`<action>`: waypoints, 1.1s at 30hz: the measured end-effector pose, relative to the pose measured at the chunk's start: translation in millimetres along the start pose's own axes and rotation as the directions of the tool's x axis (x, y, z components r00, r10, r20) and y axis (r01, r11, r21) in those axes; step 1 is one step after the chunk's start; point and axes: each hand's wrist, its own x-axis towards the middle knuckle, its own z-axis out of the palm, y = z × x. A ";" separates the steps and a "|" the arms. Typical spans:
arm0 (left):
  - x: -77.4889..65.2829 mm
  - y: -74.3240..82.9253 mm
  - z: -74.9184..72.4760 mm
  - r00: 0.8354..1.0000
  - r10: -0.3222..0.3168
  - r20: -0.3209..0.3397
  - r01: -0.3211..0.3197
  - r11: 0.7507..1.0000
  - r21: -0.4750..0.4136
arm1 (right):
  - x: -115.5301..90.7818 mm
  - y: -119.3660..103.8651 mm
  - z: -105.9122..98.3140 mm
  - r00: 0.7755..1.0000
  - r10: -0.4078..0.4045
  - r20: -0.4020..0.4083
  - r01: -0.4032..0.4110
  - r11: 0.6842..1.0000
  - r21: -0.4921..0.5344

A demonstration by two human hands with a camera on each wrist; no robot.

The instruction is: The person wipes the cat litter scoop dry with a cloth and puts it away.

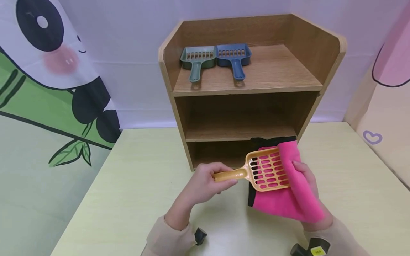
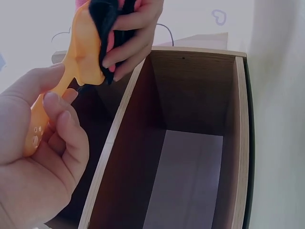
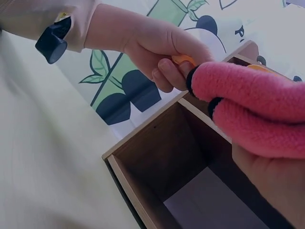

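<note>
My left hand grips the handle of a yellow-orange slotted litter scoop, thumb along one side and fingers curled under. The scoop lies level, its head pointing right. A pink cloth with black edging is folded round the far side of the scoop's head and spreads beneath it. My right hand holds this cloth against the scoop, partly hidden under the fabric. In the left wrist view the right hand's fingers curl over the black edge. The right wrist view shows the fluffy folds of the cloth.
A wooden shelf unit stands behind the hands on a pale table. On its top board sit a green litter scoop and a blue litter scoop, side by side, handles forward. A printed cloth hangs behind.
</note>
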 end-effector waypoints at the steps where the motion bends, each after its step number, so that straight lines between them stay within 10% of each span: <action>1: 0.0 0.0 -0.6 1.000 0.000 -0.002 0.000 1.000 0.004 | 1.0 -2.5 -0.2 0.998 0.054 0.009 -0.054 0.999 -0.001; 8: -0.1 1.8 -2.7 1.000 0.006 -0.013 -0.006 1.000 0.024 | 6.9 -11.6 -6.6 0.971 0.208 0.114 -0.217 0.973 0.075; 23: -1.0 4.6 -5.3 0.995 0.083 -0.046 -0.078 0.991 0.111 | 13.6 -12.5 -3.9 0.958 0.106 -0.265 -0.161 0.967 -0.197; 27: -0.6 4.7 -4.9 0.997 0.073 -0.041 -0.068 0.992 0.106 | 11.6 -13.1 -6.9 0.963 0.209 -0.169 -0.236 0.959 -0.158; 33: 0.7 2.0 -6.2 0.997 0.068 -0.019 -0.066 0.992 0.107 | 10.3 -8.6 -16.8 0.943 0.253 0.219 -0.275 0.958 0.078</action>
